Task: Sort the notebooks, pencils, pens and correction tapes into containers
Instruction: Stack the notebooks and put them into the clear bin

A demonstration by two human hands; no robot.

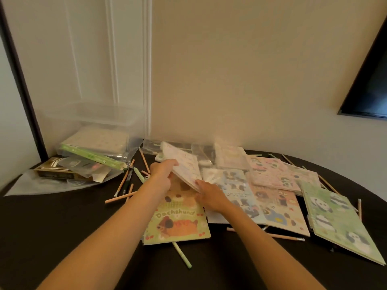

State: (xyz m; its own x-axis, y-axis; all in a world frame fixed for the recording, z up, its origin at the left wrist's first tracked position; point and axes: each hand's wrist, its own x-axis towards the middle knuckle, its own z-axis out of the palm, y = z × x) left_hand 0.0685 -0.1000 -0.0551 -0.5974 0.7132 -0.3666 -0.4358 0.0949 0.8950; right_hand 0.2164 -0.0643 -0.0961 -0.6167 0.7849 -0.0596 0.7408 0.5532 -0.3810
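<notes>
- Cream wall [230, 70] rises behind a dark, matte table [62, 227] with a rounded edge; a black screen [370, 84] hangs at the upper right.
- Left hand [162, 170] grips the far-left edge of a pale notebook [182, 164], fingers curled over the cover.
- Right hand [209, 194] pinches the same notebook at its near corner.
- That notebook is thin, flat and rectangular, with a faint print on a whitish cover. It is lifted and tilted off the pile; its long axis runs away from the person and leans left at the far end.
- Beneath both hands lies the Dachshund notebook [178, 220], yellow-green with a cartoon dog, flat on the table with its long axis pointing away from the person.
- To the right, overlapping like fanned cards: a blue notebook [236, 191], a peach notebook [280, 210], a pink panda notebook [272, 172] and a green panda notebook [335, 222], the last angled toward the near right.
- A mint-green pen [182, 255] sticks out from under the Dachshund notebook toward the near right.
- A peach pencil [120, 197] lies nearly crosswise left of the left forearm.
- A clear plastic container [90, 114], boxy and glossy, stands at the far left by the wall.
</notes>
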